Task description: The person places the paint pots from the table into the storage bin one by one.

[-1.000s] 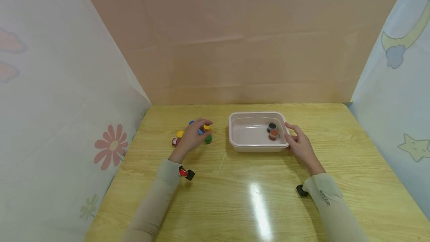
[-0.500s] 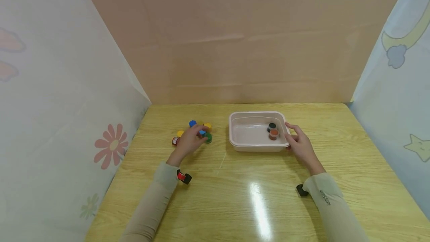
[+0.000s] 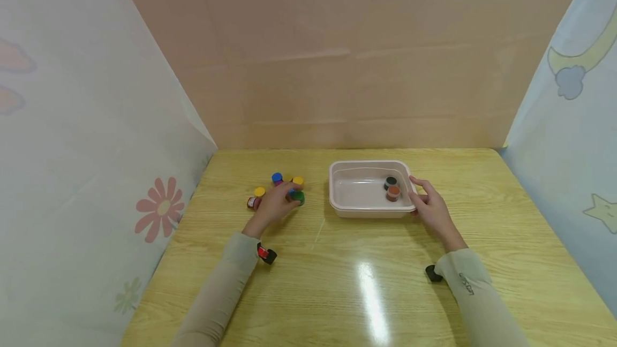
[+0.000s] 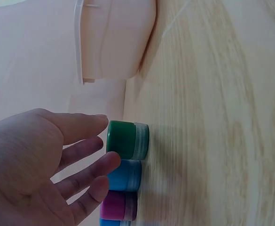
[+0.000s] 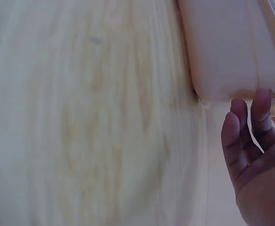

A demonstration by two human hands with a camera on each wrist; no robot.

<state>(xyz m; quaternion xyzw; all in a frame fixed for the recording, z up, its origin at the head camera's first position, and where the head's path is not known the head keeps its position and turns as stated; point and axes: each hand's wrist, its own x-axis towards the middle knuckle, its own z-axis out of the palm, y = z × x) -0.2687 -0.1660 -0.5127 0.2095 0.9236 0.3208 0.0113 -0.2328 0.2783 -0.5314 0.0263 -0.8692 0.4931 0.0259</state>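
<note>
My left hand [image 3: 272, 205] hovers at a cluster of small paint pots, its thumb and forefinger spread about the green-lidded pot [image 4: 122, 140]. In the left wrist view the thumb tip is right at the lid's edge; whether it touches is unclear. A light-blue-lidded pot [image 4: 124, 175] and a magenta-lidded pot [image 4: 113, 205] stand close behind it. With my right hand [image 3: 432, 213] I hold the right end of a pale pink plastic tub [image 3: 371, 212], thumb at the rim and fingers against the outer wall. Inside the tub sit a black pot [image 3: 390, 181] and an orange-brown pot [image 3: 392, 193].
Other pots by the left hand are a blue-lidded one [image 3: 277, 177], yellow-lidded ones [image 3: 260, 191], and a dark red one on its side [image 3: 253, 203]. Everything rests on a wood-grain table [image 3: 328, 277], with a brown paper wall [image 3: 356, 58] behind.
The left hand has drawn back slightly from the yellow-lidded pot and lowered towards the green-lidded one. The right hand and tub have stayed in place.
</note>
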